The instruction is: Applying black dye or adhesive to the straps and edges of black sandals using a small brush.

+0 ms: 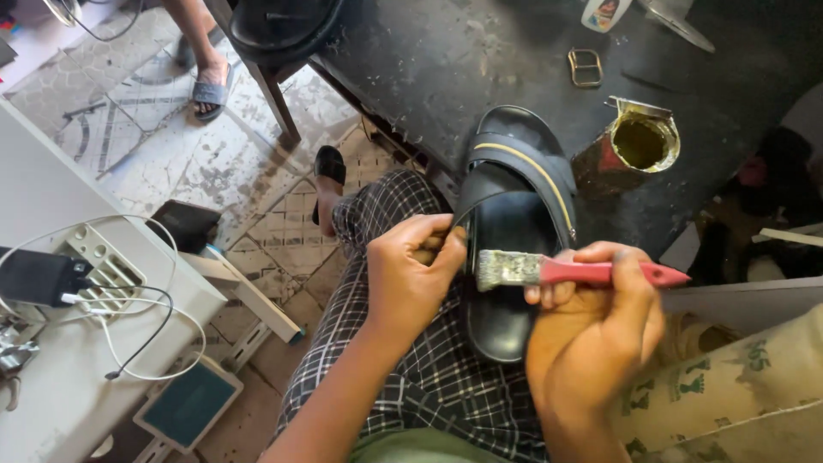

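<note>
Currently, in the head view, the left hand (411, 274) is pinching the edge of a black slide sandal (514, 231), its fingers closing together on the rim of the footbed near the strap. The sandal is lying across the person's lap on checked trousers (411, 377), with its toe end reaching toward the near edge of the dark worktable (480, 60). The right hand (591, 326) is clamping a red-handled flat brush (549, 270), bristles pointing left and resting just beside the left thumb, over the footbed.

An open tin of yellowish adhesive (634, 146) is standing on the worktable, near its front edge and just right of the sandal. A metal buckle (585, 67) is lying further back.

Judged from this position, good work is calling for a steady pinch, a lightly loaded brush, and short strokes kept inside the footbed edge, so that nothing is smearing onto the yellow-trimmed strap (523, 163).
</note>
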